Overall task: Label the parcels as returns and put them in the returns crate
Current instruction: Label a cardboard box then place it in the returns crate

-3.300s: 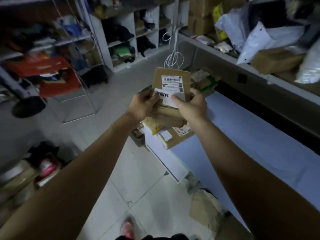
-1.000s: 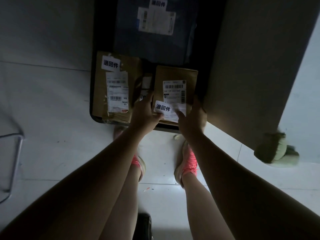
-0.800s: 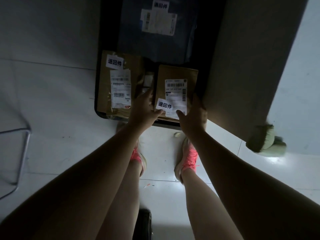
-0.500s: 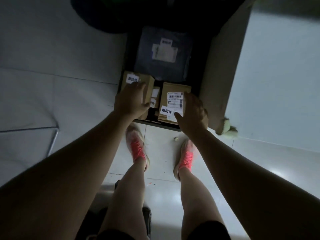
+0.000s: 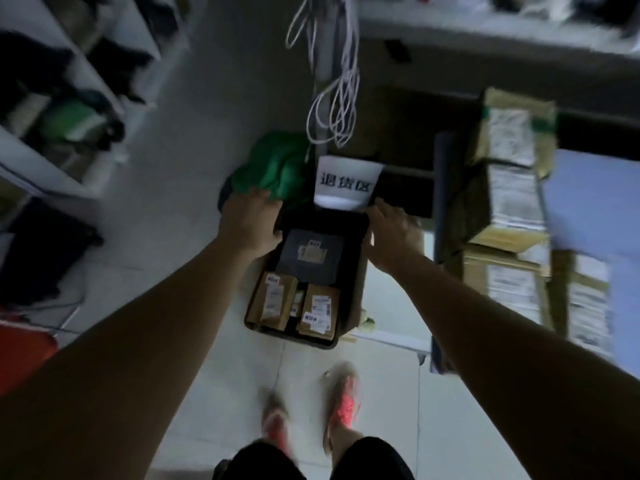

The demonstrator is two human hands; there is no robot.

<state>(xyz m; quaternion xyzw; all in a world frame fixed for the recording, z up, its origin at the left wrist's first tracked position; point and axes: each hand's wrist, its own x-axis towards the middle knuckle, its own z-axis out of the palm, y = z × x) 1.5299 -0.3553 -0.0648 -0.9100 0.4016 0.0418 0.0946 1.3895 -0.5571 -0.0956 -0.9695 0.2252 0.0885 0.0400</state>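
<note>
Head view: both hands are empty above the returns crate [image 5: 291, 336] on the floor. Left hand [image 5: 251, 225] hangs loosely curled at its far-left corner, right hand [image 5: 393, 233] has fingers spread at far-right; too blurred to say if either touches the rim. Inside: left brown box [image 5: 275, 299], right brown box [image 5: 318, 311], dark mailer [image 5: 311, 258], all stickered. Drop-off looks done; next is probably fetching from the stacked parcels [image 5: 512, 202] on the table [image 5: 588, 188]. Obstacles: hanging cables [image 5: 334, 98], table leg [image 5: 440, 202], green bag [image 5: 277, 168].
</note>
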